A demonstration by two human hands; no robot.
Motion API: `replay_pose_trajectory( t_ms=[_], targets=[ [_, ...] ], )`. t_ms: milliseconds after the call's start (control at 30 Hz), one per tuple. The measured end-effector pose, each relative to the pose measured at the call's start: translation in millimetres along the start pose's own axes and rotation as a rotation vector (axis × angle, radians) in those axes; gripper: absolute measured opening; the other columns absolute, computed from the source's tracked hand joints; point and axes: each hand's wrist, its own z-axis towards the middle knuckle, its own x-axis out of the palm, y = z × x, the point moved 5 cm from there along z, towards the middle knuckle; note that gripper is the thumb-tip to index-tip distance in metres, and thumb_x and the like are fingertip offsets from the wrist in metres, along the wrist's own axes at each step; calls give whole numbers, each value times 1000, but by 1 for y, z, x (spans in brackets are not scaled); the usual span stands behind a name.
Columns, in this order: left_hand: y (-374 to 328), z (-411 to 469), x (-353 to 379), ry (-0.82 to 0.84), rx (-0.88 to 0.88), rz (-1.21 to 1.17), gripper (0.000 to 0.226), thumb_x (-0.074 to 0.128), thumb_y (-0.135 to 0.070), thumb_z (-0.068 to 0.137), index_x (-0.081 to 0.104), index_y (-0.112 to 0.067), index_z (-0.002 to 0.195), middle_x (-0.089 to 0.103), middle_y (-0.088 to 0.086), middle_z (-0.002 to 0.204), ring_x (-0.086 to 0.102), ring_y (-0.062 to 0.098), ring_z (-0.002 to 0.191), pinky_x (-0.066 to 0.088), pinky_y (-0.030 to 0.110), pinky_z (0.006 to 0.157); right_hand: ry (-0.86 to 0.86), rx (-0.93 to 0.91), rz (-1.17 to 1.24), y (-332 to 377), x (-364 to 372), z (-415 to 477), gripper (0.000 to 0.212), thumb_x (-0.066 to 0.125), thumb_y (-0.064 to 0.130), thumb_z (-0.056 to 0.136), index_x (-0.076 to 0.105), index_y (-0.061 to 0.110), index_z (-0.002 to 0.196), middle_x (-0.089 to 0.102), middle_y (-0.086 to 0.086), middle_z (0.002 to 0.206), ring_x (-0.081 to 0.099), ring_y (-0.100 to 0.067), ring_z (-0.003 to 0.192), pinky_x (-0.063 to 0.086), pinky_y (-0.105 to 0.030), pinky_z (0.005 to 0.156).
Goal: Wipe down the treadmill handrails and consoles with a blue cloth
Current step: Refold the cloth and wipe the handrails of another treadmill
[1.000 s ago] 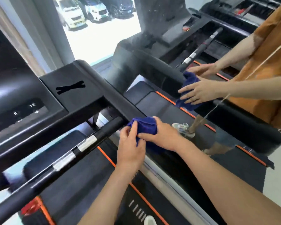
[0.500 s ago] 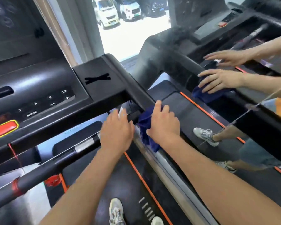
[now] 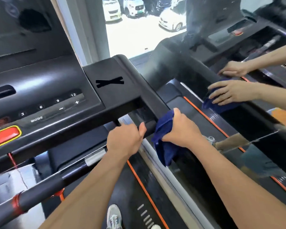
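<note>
**Blue cloth [image 3: 163, 149] being held against the side handrail [image 3: 144, 90]**

Right hand [image 3: 182, 129] is clenching the blue cloth just right of the frame's centre, thumb pointing up and fingers closed over the fabric. It is pressing the cloth onto the lower end of the side handrail. The cloth is bunching under the palm, and its loose end is hanging down below the hand, beside a silver strip that is running toward the lower right.

Left hand [image 3: 125, 141] is sitting just to the left of the cloth. Its fingers are curling over the crossbar [image 3: 45, 184] where that bar meets the side handrail, and its thumb is pointing up toward the cloth without touching it. The crossbar is slanting down to the lower left, carrying a silver sensor plate [image 3: 96, 157] and a wrap of red tape [image 3: 16, 202].

Across the left half of the frame the console [image 3: 40, 83] is showing white number keys, a MODE label and a red stop button [image 3: 3, 138] with a yellow rim.

On the right side a mirror [image 3: 205, 171] is showing the same hands and cloth again. At the top centre a window [image 3: 139, 38] is looking out on parked cars. At the bottom edge a grey shoe [image 3: 114, 217] is standing on the belt [image 3: 122, 187].
</note>
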Motion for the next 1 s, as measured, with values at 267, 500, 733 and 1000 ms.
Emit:
replay_pose_trajectory(
  t_ms=[267, 500, 733, 1000],
  targets=[
    [4, -5, -15, -19, -203, -66, 43, 23, -38, 103, 60, -17, 110, 68, 11, 92, 64, 37, 82, 36, 34, 60, 286, -137, 763, 15, -9, 48, 8, 72, 25, 85, 67, 28, 89, 67, 15, 85, 61, -4, 84, 44, -10, 71],
    [0, -9, -13, 19, -165, -64, 29, 36, -21, 101, 46, -19, 128, 58, 7, 86, 63, 36, 80, 39, 35, 58, -80, -52, -56, -17, 7, -28, 79, 60, 49, 80, 22, 17, 141, 50, -7, 124, 58, -34, 108, 39, -37, 71],
    [2, -4, -16, 9, -279, -183, 40, 28, -36, 103, 62, -17, 110, 67, 12, 98, 63, 39, 88, 48, 41, 71, 71, -56, 198, 34, -17, 61, 74, 66, 62, 69, 40, 18, 122, 59, -4, 121, 58, -30, 107, 49, -40, 85],
    [12, -4, -11, 22, -435, -327, 42, 27, -48, 95, 53, -19, 81, 67, 17, 98, 60, 39, 91, 38, 38, 70, -104, -24, -5, 3, -11, 3, 62, 49, 60, 89, 40, 9, 122, 60, -13, 119, 59, -35, 107, 34, -35, 70]
  ],
)
